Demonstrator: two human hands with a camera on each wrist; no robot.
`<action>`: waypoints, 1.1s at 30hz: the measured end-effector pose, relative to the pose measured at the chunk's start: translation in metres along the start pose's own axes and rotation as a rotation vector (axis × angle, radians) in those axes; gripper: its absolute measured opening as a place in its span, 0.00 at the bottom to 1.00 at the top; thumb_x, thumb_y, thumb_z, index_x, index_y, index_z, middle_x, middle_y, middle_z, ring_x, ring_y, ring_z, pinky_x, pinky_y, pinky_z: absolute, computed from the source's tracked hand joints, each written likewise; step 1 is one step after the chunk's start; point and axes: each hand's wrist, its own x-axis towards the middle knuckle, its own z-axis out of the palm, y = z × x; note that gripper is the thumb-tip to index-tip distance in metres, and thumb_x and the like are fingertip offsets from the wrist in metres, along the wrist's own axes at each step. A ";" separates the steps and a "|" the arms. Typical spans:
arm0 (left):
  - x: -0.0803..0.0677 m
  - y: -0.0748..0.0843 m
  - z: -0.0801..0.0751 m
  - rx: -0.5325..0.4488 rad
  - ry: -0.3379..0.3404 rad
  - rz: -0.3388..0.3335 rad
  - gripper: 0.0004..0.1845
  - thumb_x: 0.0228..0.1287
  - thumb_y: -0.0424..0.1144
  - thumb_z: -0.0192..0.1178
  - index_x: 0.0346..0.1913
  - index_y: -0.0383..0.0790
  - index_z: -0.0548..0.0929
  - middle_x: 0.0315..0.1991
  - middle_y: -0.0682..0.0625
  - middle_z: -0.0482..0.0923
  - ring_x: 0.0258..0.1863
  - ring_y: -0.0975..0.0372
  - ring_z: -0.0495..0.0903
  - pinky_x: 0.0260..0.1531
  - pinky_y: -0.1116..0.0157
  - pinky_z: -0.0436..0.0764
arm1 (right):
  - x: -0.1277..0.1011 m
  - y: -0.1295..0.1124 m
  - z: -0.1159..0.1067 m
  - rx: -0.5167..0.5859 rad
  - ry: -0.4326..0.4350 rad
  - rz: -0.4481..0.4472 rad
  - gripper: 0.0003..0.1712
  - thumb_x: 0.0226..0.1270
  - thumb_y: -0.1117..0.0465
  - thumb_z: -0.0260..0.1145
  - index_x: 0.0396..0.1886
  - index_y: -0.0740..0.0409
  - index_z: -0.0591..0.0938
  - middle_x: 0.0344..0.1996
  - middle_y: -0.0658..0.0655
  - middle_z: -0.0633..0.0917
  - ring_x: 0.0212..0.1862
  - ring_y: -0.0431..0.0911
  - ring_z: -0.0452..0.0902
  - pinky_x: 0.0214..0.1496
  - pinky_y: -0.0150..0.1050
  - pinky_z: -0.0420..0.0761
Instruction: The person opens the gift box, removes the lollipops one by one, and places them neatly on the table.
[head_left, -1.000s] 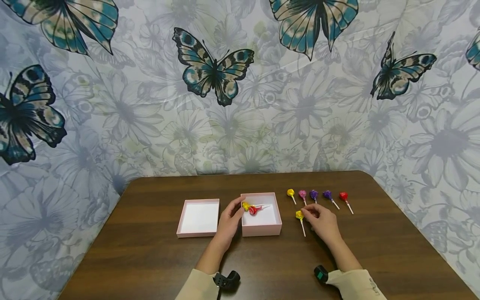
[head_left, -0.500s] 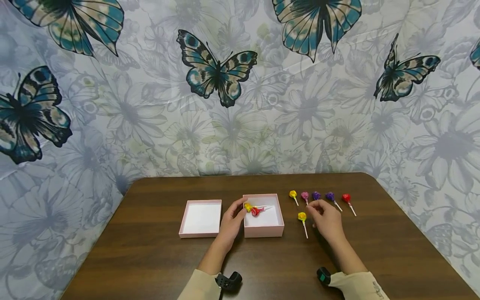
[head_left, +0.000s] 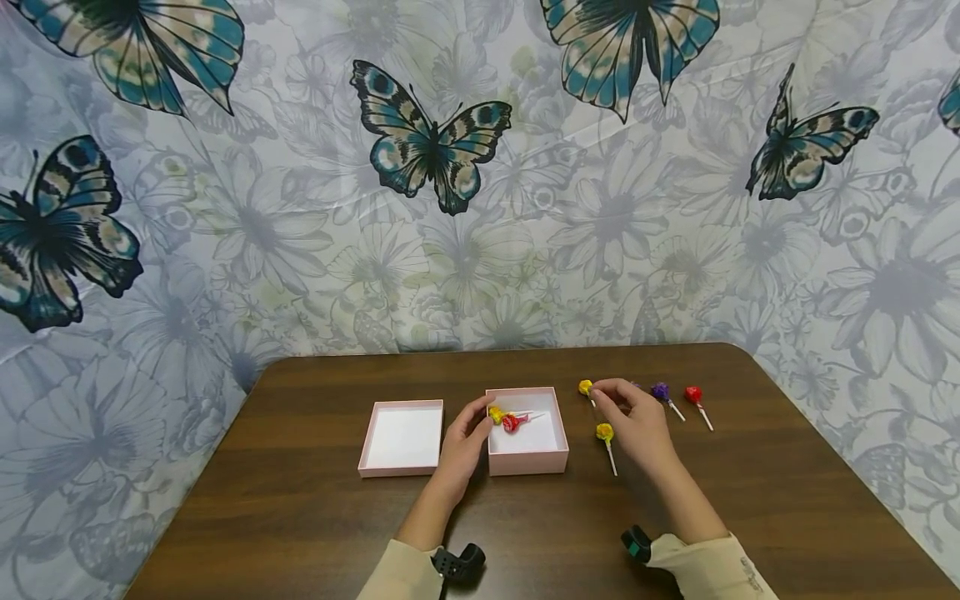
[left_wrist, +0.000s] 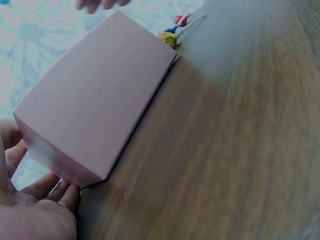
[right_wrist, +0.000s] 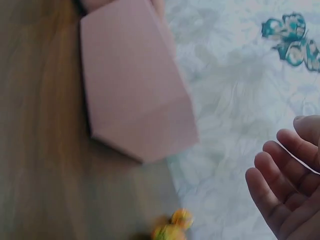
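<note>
My left hand [head_left: 461, 442] lies against the left wall of a pink box [head_left: 527, 463], its fingers touching that wall in the left wrist view. Inside the box are a yellow lollipop [head_left: 495, 414] and a red lollipop [head_left: 512, 423]. My right hand [head_left: 640, 423] hovers over the row of lollipops, covering the pink one and most of a purple one. Its fingers are loosely bent and hold nothing in the right wrist view. Beside its fingertips is a yellow lollipop [head_left: 586, 387]; another yellow lollipop [head_left: 604, 432] lies nearer, left of the palm.
The box's lid [head_left: 401, 437] lies left of my left hand, white inside up. A purple lollipop [head_left: 660, 391] and a red lollipop [head_left: 693, 393] lie right of my right hand. Behind the brown table [head_left: 300, 533] hangs a butterfly-print cloth [head_left: 600, 250].
My right hand has let go of the nearer yellow lollipop and moved away from me, over the pink and purple ones. The left hand stays at the box.
</note>
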 end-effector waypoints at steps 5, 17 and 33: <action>0.000 0.002 0.001 0.001 0.007 -0.010 0.21 0.75 0.37 0.53 0.68 0.49 0.75 0.73 0.47 0.68 0.75 0.51 0.64 0.75 0.48 0.61 | 0.003 -0.031 0.004 0.074 -0.065 -0.051 0.12 0.73 0.55 0.64 0.46 0.58 0.85 0.38 0.59 0.88 0.36 0.43 0.84 0.36 0.31 0.85; 0.001 0.002 0.001 -0.006 0.007 -0.006 0.21 0.75 0.36 0.52 0.68 0.47 0.75 0.73 0.47 0.68 0.75 0.51 0.63 0.75 0.48 0.61 | 0.021 -0.040 0.025 0.032 -0.153 -0.117 0.11 0.70 0.56 0.67 0.50 0.52 0.85 0.45 0.53 0.89 0.47 0.47 0.83 0.49 0.39 0.84; 0.001 0.001 0.000 0.005 -0.010 0.003 0.21 0.76 0.35 0.51 0.68 0.48 0.75 0.73 0.46 0.68 0.75 0.51 0.63 0.75 0.48 0.61 | 0.030 -0.025 0.062 0.067 -0.308 -0.083 0.13 0.66 0.60 0.70 0.49 0.55 0.85 0.47 0.58 0.89 0.50 0.50 0.85 0.53 0.49 0.82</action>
